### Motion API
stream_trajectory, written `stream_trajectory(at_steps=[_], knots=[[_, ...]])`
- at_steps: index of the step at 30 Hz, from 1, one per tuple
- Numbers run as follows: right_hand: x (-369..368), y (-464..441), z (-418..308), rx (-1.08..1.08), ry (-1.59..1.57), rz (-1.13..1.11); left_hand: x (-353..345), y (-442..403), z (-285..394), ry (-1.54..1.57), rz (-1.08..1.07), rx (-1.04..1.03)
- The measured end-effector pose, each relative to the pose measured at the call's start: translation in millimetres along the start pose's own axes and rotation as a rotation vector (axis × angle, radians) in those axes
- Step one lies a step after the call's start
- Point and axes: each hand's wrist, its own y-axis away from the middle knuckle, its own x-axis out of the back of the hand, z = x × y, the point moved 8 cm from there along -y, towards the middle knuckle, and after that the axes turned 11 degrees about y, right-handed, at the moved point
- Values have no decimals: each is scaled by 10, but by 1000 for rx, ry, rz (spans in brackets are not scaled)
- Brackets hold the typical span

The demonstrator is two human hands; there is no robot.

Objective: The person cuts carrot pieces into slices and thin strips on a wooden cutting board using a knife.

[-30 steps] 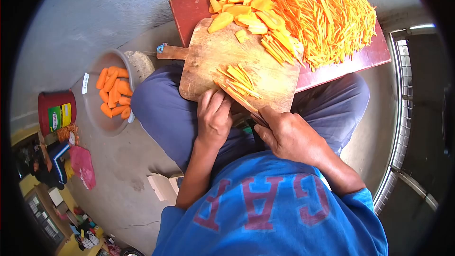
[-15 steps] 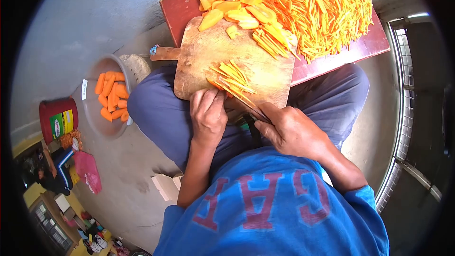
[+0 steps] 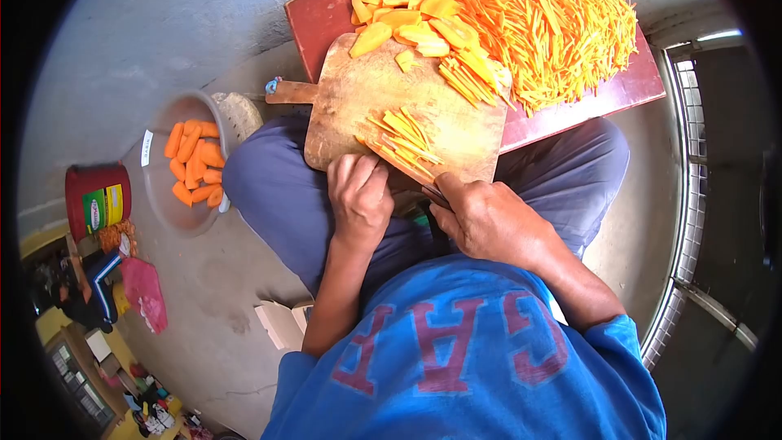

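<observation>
My right hand [image 3: 498,224] is closed round the dark handle of a knife [image 3: 399,163]. The thin blade slants up and left over the near part of a wooden cutting board [image 3: 350,90], right beside a small pile of carrot strips [image 3: 407,132]. My left hand [image 3: 358,195] has its fingers curled at the board's near edge, close to the knife tip; whatever lies under them is hidden. Farther up the board are flat carrot slices [image 3: 371,39] and a row of cut strips [image 3: 466,81].
A large heap of shredded carrot [image 3: 554,33] covers much of a red table [image 3: 314,24], on which the board partly rests. At left, a grey basin [image 3: 155,183] holds several peeled carrots [image 3: 194,151]. Beyond it are a red bucket [image 3: 77,195] and a pink bag [image 3: 142,289].
The knife and my right hand have shifted slightly left. My left hand stays curled at the board's near edge. The view has tilted a little.
</observation>
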Motion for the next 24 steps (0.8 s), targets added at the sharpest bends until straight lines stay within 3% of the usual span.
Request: stream_trajectory(at_steps=[10, 16, 24], knots=[[133, 183, 206, 21, 104, -16, -53, -77, 69, -19, 57, -57], [333, 129, 408, 46, 12, 154, -37, -140, -3, 73, 113, -1], [146, -110, 180, 148, -3, 86, -47, -110, -107, 49, 93, 84]])
